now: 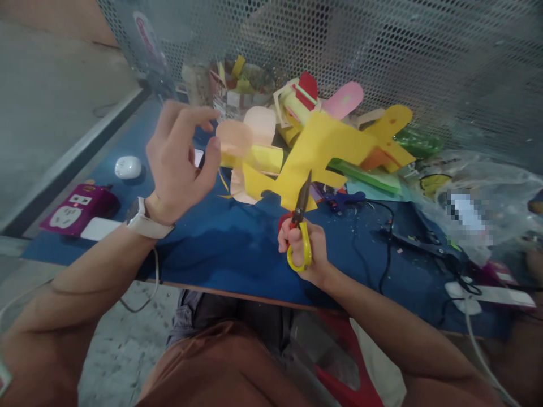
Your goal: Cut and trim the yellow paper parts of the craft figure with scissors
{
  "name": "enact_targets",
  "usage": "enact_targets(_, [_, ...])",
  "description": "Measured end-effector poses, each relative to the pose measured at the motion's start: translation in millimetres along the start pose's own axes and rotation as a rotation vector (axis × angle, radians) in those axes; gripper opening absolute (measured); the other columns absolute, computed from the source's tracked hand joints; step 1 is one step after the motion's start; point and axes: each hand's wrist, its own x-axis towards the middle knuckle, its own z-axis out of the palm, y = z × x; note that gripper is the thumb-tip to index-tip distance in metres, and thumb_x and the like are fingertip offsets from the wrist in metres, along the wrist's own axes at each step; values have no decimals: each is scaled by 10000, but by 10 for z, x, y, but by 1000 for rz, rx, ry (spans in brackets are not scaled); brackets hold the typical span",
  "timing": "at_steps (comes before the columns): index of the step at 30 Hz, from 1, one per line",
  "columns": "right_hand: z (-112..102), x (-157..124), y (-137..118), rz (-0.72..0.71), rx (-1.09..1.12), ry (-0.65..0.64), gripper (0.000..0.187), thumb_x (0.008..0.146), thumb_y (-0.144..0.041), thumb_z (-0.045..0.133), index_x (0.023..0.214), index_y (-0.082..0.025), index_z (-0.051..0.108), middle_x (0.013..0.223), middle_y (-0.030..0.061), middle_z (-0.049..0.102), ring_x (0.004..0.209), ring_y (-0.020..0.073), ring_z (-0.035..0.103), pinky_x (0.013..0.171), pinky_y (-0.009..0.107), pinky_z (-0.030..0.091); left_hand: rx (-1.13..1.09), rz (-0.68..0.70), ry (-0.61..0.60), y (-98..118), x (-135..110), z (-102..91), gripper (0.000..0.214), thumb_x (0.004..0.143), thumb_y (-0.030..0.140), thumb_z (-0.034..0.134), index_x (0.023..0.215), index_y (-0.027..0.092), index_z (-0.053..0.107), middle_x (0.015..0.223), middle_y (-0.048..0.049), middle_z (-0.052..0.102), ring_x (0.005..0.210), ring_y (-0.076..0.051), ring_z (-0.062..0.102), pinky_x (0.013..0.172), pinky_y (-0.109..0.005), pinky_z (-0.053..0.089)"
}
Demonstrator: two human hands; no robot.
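Note:
My right hand (pixel 307 249) is closed around scissors (pixel 300 217) with a yellow and a red handle loop. Their dark blades point up and away, close together, in front of a large cut yellow paper sheet (pixel 326 141). Whether the blades touch the paper, I cannot tell. My left hand (pixel 182 158), with a watch on the wrist, is raised over the table's left part. Its fingers are bent, with a gap between thumb and forefinger and nothing visible in them. Beside its thumb are a peach rounded paper piece (pixel 234 137) and a folded yellow strip (pixel 267 159).
Behind the blue table (pixel 212 249) stands a perforated metal panel (pixel 382 51). A purple power adapter (pixel 80 209) and a white earbud case (pixel 128 167) lie left. Paper scraps fill a clear container (pixel 254 79). A plastic bag (pixel 479 186) and black cables (pixel 388 243) lie right.

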Motion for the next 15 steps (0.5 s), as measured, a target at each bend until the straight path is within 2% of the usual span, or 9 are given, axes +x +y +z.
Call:
enact_targets(2, [12, -2, -24, 24, -26, -35, 763, 946, -988, 776, 786, -275, 558, 615, -25, 543, 532, 165, 521, 485, 307, 440, 59, 163, 35, 41, -12, 23, 529, 1128, 765, 725, 1397, 318, 811, 1185, -99, 748, 1089, -320, 688, 1071, -555, 614])
enact_targets(4, [18, -8, -51, 11, -69, -92, 764, 953, -980, 780, 784, -274, 543, 611, -28, 545, 525, 155, 515, 486, 298, 413, 11, 248, -42, 141, -66, 89, 483, 1155, 673, 727, 1445, 289, 779, 1215, -109, 769, 1139, -328, 709, 1079, -568, 618])
enact_targets(6, [18, -15, -67, -32, -100, -153, 748, 989, -955, 767, 794, -270, 538, 617, -32, 551, 516, 142, 507, 495, 295, 394, -143, 260, -155, 271, -161, 189, 422, 1158, 562, 742, 1471, 280, 751, 1288, -118, 790, 1198, -327, 734, 1072, -553, 633])
enact_targets(8, [13, -24, -69, -63, -126, -182, 720, 1031, -925, 744, 815, -267, 548, 620, -36, 557, 505, 133, 495, 506, 295, 384, -291, 111, -258, 387, -273, 300, 380, 1166, 534, 759, 1447, 280, 734, 1323, -101, 812, 1213, -295, 773, 1071, -501, 651])
enact_targets(12, [1, -33, -76, -35, -147, -169, 723, 1053, -937, 697, 814, -268, 564, 578, -39, 542, 478, 139, 504, 489, 291, 387, -363, -286, -271, 480, -418, 450, 542, 1142, 782, 722, 1337, 277, 712, 1064, -64, 822, 952, -240, 802, 797, -375, 638])
enact_targets(15, [7, -28, -110, 2, -153, -147, 755, 1021, -976, 700, 789, -272, 554, 549, -39, 530, 465, 142, 503, 475, 288, 398, -407, -389, -280, 479, -410, 446, 572, 1091, 829, 772, 1232, 277, 717, 924, -31, 792, 790, -206, 750, 665, -338, 568])
